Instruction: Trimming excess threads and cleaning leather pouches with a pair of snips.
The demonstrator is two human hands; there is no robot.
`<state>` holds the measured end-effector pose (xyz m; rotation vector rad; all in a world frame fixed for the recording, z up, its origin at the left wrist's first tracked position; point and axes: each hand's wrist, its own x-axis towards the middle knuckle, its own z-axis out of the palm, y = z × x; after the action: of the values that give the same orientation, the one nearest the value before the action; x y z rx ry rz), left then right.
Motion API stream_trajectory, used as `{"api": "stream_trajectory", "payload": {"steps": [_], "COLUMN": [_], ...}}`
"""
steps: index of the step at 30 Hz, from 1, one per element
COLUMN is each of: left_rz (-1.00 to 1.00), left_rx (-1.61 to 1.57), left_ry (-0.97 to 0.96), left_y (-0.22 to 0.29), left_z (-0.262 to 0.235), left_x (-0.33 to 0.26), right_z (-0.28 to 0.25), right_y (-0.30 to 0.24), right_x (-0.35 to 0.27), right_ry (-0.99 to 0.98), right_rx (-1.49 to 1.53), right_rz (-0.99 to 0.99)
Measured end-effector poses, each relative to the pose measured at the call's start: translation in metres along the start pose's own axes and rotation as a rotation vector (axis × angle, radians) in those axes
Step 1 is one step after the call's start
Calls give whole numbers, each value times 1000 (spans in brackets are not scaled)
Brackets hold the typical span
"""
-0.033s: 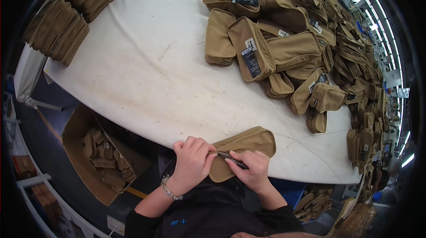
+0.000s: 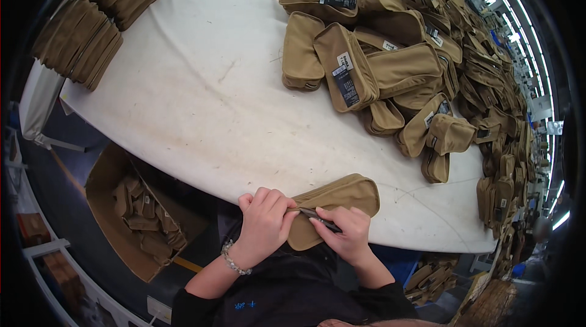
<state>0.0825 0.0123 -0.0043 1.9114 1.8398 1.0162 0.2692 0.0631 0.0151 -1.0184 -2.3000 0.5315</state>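
Observation:
A brown fabric pouch (image 2: 351, 195) with rounded ends lies at the table's near edge, partly under both my hands. My left hand (image 2: 264, 220), with a beaded bracelet at the wrist, is closed in a pinch on the pouch's left edge. In my closed right hand (image 2: 347, 232) is a slim dark tool (image 2: 329, 225), shaped like thread snips. Its narrow tip points left and meets the pouch beside my left fingertips. My fingers hide part of the tool and the exact spot at its tip.
Brown pouches (image 2: 406, 71), some with labels, are heaped across the table's (image 2: 183, 101) right side. Flat stacks of brown pieces (image 2: 79, 40) stand at the far left. Below the left edge, an open cardboard box (image 2: 116, 235) holds more brown pieces. Further pouches (image 2: 430, 278) lie below at right.

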Motion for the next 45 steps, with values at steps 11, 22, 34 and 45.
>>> {"api": "stream_trajectory", "payload": {"steps": [11,22,34,45], "left_rz": [13,26,32,41], "left_rx": [33,72,68,74], "left_ry": [8,12,22,34], "left_y": [1,3,4,4], "left_z": [1,0,0,-1], "left_x": [-2,-2,-2,-1], "right_z": [2,4,6,9], "right_y": [-2,-7,-3,0], "right_x": [-3,-3,-6,-9], "right_ry": [4,11,22,28], "right_rx": [20,67,65,52], "right_rz": [51,105,95,83]}}
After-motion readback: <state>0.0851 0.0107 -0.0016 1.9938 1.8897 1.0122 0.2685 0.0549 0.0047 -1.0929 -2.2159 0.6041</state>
